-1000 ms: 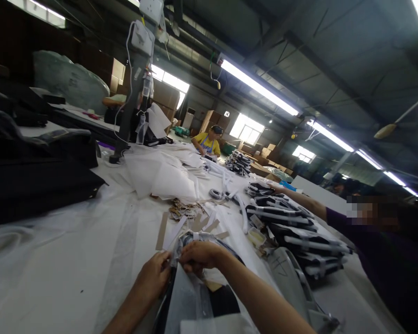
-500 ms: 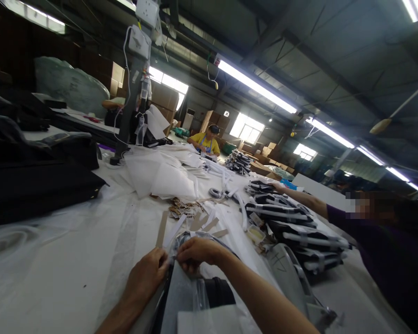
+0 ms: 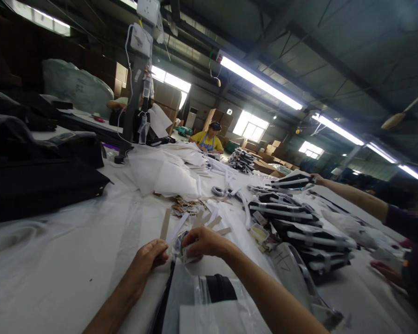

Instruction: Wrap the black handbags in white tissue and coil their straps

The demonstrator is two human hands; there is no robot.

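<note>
My left hand (image 3: 146, 260) is closed in a pinch just left of the far end of a flat grey-and-black item (image 3: 185, 290). Whether anything is in that pinch is too small to tell. My right hand (image 3: 205, 242) bends over the same end, its fingers closed on crumpled clear plastic (image 3: 178, 245). Part of that plastic is hidden behind the fingers. Nearer to me, a black handle-like roll (image 3: 220, 287) lies under clear film, with a white sheet (image 3: 209, 320) below it.
Cardboard strips (image 3: 204, 218) and tangled tags (image 3: 185, 205) lie beyond my hands. White sheets (image 3: 167, 174) are piled behind. Right are a tape dispenser (image 3: 287, 266) and stacked black-and-white bundles (image 3: 299, 232). A black bag (image 3: 42, 181) lies left. A co-worker's arm (image 3: 355, 197) reaches in.
My left hand has moved slightly away from the plastic. My right hand has lifted a little, its fingers still on it. The co-worker at right has raised a black-and-white bundle off the stack.
</note>
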